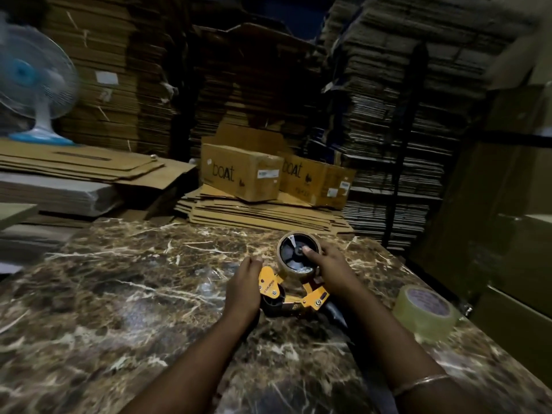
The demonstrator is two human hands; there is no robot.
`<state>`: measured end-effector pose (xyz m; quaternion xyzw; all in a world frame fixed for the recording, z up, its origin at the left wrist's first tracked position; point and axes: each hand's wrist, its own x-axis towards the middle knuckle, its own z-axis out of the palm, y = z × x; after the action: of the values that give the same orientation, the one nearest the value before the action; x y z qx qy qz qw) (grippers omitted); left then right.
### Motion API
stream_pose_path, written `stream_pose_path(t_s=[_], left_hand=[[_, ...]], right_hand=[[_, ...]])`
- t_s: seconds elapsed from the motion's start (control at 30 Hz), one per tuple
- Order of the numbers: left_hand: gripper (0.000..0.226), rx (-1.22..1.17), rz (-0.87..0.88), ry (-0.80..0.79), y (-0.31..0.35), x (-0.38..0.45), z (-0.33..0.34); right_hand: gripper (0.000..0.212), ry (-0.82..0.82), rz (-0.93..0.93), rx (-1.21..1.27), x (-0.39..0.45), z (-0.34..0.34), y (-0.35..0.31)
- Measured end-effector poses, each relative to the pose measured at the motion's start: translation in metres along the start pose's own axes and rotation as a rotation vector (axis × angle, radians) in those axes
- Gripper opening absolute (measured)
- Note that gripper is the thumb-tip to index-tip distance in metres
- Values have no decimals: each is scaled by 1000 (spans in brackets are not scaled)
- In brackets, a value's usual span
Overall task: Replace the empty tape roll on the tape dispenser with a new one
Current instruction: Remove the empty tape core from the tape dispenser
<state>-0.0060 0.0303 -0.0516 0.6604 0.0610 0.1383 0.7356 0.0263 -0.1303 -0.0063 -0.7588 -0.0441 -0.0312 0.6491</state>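
On the marbled table, right at the middle, lies the yellow tape dispenser, and both hands are on it. Left hand wraps over the dispenser's near-left end, fingers curled round the frame to pin it down. Right hand grips the empty roll sitting on the dispenser's hub, thumb pressing near the hub's centre, fingers curled behind the core. That core is bare cardboard, by the look of it: light, fairly stiff, but likely to crush if squeezed hard, so a grip round its rim and a straight pull off the hub seems best. Keep clear of the cutter end, I'd say. To the right of the dispenser, well apart, waits the new tape roll, clear and glossy, probably heavier and slick on its sides; take it by the outer edge.
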Motion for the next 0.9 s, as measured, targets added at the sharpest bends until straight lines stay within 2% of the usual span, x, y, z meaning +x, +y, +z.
stream_pose_path(t_s=[0.1,0.23,0.37,0.43,0.53,0.63,0.7,0.9], left_hand=[[32,116,32,42,0,10,-8],[35,103,-15,65,-5,22,-17],[39,244,111,62,2,28,-22],[35,272,191,22,11,27,-23],[23,250,258,-128,21,24,-24],[52,192,205,-237,21,30,-30],[56,173,162,-299,22,34,-35],[30,152,190,-334,25,31,-34]], right_hand=[[28,-19,-60,10,11,7,2],[39,-14,-105,5,18,10,9],[34,2,-173,-34,20,9,16],[41,7,-239,-108,20,9,19],[50,20,-320,-195,16,7,20],[51,3,-365,-200,9,5,19],[46,-30,-359,-156,6,4,17],[39,-42,-400,-107,3,6,17]])
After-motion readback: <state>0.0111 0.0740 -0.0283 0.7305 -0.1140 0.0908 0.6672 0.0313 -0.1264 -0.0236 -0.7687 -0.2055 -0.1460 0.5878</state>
